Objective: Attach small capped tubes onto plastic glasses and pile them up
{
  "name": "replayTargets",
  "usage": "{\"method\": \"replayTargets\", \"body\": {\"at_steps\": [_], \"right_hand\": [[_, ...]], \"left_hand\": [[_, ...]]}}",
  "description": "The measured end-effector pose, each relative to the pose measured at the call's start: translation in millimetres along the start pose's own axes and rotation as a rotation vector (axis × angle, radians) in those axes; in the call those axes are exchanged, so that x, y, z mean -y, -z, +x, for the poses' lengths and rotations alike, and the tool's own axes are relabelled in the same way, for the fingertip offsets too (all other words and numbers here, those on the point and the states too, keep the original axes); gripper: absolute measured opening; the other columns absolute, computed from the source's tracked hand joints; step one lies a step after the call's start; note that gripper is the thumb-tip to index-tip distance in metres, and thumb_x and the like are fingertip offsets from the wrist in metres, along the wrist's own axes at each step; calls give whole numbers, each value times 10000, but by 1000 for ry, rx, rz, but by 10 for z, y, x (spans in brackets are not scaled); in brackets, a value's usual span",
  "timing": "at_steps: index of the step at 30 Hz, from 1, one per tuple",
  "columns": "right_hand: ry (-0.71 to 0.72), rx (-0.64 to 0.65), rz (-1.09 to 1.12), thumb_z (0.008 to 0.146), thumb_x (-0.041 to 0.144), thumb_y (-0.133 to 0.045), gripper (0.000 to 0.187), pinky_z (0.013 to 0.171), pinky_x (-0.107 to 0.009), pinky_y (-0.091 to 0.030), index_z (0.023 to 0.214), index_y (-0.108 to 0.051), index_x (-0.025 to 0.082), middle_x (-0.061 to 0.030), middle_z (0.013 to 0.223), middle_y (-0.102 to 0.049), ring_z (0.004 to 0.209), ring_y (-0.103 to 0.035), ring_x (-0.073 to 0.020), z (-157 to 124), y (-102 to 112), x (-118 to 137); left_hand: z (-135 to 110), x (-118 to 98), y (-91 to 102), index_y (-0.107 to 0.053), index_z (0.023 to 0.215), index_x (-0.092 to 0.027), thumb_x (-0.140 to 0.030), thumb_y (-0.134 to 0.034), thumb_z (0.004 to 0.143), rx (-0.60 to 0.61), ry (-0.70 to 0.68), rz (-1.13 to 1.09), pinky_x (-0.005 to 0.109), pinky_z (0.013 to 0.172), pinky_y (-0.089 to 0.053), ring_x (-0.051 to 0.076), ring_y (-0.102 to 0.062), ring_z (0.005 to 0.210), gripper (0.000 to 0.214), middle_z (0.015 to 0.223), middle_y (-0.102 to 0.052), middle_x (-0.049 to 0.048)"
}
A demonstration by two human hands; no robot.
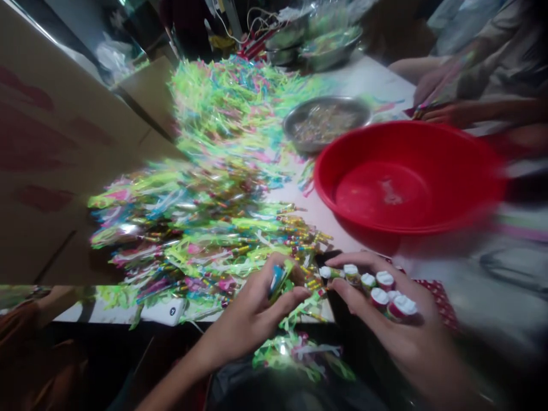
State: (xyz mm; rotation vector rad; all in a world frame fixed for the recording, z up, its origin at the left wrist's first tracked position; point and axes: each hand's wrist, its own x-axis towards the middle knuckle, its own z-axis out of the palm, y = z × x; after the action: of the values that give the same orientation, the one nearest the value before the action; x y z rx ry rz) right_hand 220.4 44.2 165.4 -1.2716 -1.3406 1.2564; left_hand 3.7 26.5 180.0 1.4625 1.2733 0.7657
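Note:
My left hand [261, 308] is closed around a small blue and green plastic wrapper [277, 279] at the near edge of the table. My right hand [394, 325] is curled around several small white-capped tubes [377, 285] lined up along its fingers. The two hands almost touch at the fingertips. A big heap of bright green, pink and blue plastic wrappers [205, 188] covers the table just beyond my left hand, and a few wrappers hang over the table edge below it.
A red plastic basin [406, 177] stands beyond my right hand. Behind it sits a metal bowl [325, 120] with small pieces. Cardboard boxes [55, 148] stand on the left. Another person's hands [445, 108] work at the far right. A white device [165, 311] lies at the near edge.

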Motion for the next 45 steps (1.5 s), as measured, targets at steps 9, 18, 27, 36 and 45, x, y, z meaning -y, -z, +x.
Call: {"method": "replayTargets", "body": {"at_steps": [9,18,27,36,45], "right_hand": [[151,40,-135,998,319,-704,74,741,-233,-584,1050,-745,286,-9,1022,-801,909,-761,-187,8,72,35],[267,68,-163,1011,292,-702,62,827,-240,-579,1063,-734,284,-4,1068,-793,1002,-759,-182,57,119,-15],[377,74,-270,1007,225,-687,126,802,-229,-597,1111,-695,296,4,1024,-779,936,-768,-167,0,106,-6],[600,112,-449,844,9,-610,478,1008,-210,-543,1263,-641,237,-33,1154,-730,1090,-717,-162,-54,102,-158],[559,203,-305,806,1,-605,515,969,-233,-547,1272,-640,218,-42,1142,-724,1070,-711,-170,-101,4,-349]], "left_hand": [[35,-2,-188,-743,1128,-200,-451,-641,1069,88,71,-352,229,576,-581,134,-696,612,277,804,-776,23],[-44,-35,-192,-811,1201,-253,-199,-666,1048,-110,-110,-6,197,648,-549,100,-656,636,218,779,-752,-28],[-41,-16,-123,-650,1313,-168,-59,-579,969,-63,-598,502,284,741,-635,212,-803,861,368,1008,-830,95],[-32,58,-220,-648,1240,-66,34,-431,917,-270,-708,840,359,629,-646,266,-808,742,402,898,-824,124],[-83,146,-191,-665,1251,-43,12,-427,964,-271,-677,868,359,621,-640,266,-812,761,377,906,-824,133]]}}
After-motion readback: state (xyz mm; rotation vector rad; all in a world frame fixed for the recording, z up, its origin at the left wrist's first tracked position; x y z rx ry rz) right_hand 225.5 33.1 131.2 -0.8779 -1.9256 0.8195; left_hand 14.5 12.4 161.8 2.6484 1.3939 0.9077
